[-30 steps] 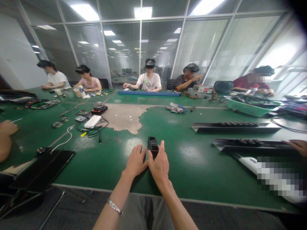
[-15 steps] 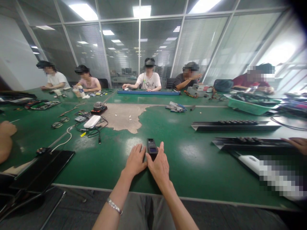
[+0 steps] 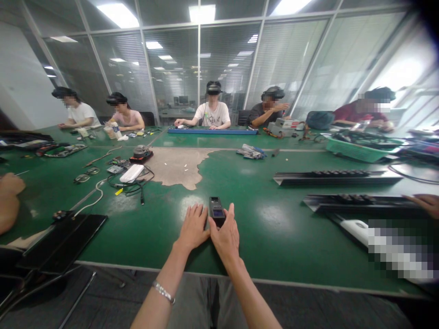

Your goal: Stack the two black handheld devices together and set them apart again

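A small black handheld device (image 3: 216, 206) with a bluish screen and buttons lies on the green table in front of me. My left hand (image 3: 195, 227) rests palm down to its left, fingers stretched out, with nothing in it. My right hand (image 3: 227, 235) sits around the device's near right corner. Its thumb is at the near left edge and its straight fingers run up along the right side. Both thumbs come close together just below the device. Whether the right fingers press on it I cannot tell.
Beyond lie a white power bank (image 3: 132, 173) with black cables, glasses (image 3: 86, 174) and grey gloves (image 3: 251, 151). Black metal channels (image 3: 338, 178) and a green basket (image 3: 356, 148) are at right. A black panel (image 3: 65, 242) is at left. Several people sit around the table; co-workers' hands show at both sides.
Both hands and the device stay in nearly the same place. The view has shifted very slightly.
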`<action>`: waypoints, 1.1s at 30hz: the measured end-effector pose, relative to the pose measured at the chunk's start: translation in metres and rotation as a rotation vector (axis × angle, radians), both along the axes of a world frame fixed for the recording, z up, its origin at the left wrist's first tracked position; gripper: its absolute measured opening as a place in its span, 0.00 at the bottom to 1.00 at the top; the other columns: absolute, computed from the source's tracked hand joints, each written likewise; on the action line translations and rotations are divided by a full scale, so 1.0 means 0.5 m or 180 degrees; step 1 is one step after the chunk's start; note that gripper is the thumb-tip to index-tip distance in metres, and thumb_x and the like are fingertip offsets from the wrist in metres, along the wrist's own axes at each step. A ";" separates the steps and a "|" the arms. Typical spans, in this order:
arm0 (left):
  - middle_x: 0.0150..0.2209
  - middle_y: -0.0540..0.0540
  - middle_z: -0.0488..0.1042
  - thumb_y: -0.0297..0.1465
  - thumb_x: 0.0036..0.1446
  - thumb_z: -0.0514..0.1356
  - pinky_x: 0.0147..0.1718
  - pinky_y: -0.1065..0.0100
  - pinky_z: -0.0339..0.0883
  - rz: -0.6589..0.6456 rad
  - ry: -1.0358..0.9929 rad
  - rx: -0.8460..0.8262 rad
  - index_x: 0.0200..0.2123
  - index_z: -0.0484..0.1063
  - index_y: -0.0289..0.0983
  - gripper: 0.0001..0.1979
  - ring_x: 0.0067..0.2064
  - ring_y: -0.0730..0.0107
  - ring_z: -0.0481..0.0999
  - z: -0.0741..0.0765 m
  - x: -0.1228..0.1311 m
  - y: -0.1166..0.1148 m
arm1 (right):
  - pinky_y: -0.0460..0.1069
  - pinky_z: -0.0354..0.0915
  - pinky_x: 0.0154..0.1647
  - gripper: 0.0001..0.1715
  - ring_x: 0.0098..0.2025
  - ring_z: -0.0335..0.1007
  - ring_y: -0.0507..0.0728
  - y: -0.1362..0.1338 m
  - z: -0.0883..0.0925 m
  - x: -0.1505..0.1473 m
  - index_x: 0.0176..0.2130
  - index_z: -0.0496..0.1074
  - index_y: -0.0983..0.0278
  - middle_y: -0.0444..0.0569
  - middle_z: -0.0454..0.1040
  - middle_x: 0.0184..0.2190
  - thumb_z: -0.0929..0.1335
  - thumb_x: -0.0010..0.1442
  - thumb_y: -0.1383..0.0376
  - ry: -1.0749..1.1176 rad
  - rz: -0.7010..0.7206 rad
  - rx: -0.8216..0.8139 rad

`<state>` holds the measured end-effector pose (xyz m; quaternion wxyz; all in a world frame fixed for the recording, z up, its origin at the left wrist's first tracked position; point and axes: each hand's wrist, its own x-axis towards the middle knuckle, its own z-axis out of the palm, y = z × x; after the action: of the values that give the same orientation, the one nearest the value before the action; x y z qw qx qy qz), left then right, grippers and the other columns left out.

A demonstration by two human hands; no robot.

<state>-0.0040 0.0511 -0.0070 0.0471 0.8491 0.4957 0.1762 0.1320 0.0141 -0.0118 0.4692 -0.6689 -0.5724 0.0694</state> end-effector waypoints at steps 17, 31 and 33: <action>0.69 0.32 0.58 0.38 0.61 0.58 0.70 0.46 0.47 -0.0076 -0.0114 0.0038 0.66 0.61 0.33 0.32 0.71 0.46 0.54 -0.005 -0.002 -0.002 | 0.62 0.68 0.54 0.49 0.55 0.71 0.69 0.001 0.008 -0.001 0.72 0.42 0.74 0.66 0.72 0.58 0.63 0.66 0.52 -0.0137 0.0006 -0.0051; 0.68 0.34 0.60 0.55 0.63 0.57 0.69 0.45 0.49 -0.0062 -0.0168 0.0087 0.67 0.59 0.37 0.38 0.71 0.45 0.55 -0.001 -0.003 -0.001 | 0.61 0.66 0.58 0.53 0.57 0.72 0.66 0.014 0.093 0.045 0.73 0.42 0.68 0.61 0.74 0.57 0.67 0.63 0.50 0.0430 -0.0040 0.0331; 0.68 0.34 0.60 0.55 0.63 0.57 0.69 0.45 0.49 -0.0056 -0.0152 0.0076 0.67 0.60 0.37 0.38 0.71 0.46 0.55 -0.001 -0.003 -0.001 | 0.62 0.65 0.58 0.53 0.58 0.72 0.67 0.014 0.087 0.067 0.73 0.43 0.68 0.62 0.74 0.57 0.68 0.62 0.51 0.0386 -0.0161 0.0329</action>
<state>-0.0056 0.0506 -0.0073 0.0503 0.8496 0.4847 0.2019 0.1656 0.0212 0.0319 0.5386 -0.6525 -0.5286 0.0682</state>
